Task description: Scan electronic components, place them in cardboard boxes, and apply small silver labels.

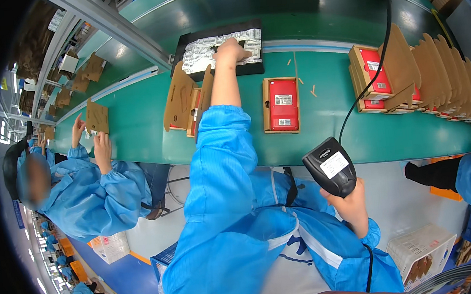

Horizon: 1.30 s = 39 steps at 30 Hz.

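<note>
My left hand (231, 51) reaches over a black tray (178, 51) at the back of the green bench. It lies on a pile of small white printed slips (200, 53) there, thumb spread to the side; its fingertips are partly hidden. My right hand (352, 207) is wrapped round the handle of a black barcode scanner (331, 167) with a white label, held over the bench's front edge. Between the hands, a shallow cardboard box with a red labelled pack (282, 100) lies on the bench. Left of my forearm stand open-lidded cardboard boxes (179, 99), one showing red inside.
Open boxes with red packs (373, 75) are stacked at the right, their lids (434, 65) upright in a row. The scanner's black cable (375, 64) hangs from above. A co-worker (95, 194) at the left handles a cardboard box (97, 117). White crates (423, 248) stand below.
</note>
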Tool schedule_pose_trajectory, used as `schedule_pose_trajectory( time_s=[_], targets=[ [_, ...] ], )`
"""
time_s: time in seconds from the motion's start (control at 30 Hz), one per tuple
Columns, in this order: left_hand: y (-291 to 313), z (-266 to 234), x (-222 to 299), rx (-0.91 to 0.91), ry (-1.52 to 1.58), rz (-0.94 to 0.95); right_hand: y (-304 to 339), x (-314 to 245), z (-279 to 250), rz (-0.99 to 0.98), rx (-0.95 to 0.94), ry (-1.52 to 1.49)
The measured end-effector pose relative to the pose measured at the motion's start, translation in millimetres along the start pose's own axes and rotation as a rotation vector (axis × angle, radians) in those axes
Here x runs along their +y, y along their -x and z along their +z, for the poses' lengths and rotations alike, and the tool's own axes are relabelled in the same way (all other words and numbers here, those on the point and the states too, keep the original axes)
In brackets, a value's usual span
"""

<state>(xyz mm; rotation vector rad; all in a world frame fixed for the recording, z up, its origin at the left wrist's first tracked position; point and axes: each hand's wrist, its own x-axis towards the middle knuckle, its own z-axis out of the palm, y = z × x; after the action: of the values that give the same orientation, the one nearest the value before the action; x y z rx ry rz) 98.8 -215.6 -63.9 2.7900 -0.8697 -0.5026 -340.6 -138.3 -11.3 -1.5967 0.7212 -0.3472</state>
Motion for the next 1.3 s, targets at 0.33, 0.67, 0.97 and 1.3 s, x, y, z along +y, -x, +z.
schedule_pose_trajectory(
  time_s=[0.33, 0.67, 0.97, 1.3],
  targets=[
    [105.9, -14.9, 21.7, 0.383, 1.127, 0.354, -8.5, -12.2, 0.3, -0.119, -0.004, 0.012],
    [230.4, -16.6, 38.5, 0.271, 1.127, 0.694, -29.4, -43.8, 22.1, -0.365, 0.194, 0.210],
    [242.4, -2.4, 19.0, 0.238, 0.971, 0.574, 6.4, -37.0, 35.3, -0.455, 0.215, 0.232],
    [208.1, 66.3, 14.8, 0.532, 0.435, 0.595, 26.3, -14.1, 27.2, -0.272, 0.360, 0.118]
  ],
)
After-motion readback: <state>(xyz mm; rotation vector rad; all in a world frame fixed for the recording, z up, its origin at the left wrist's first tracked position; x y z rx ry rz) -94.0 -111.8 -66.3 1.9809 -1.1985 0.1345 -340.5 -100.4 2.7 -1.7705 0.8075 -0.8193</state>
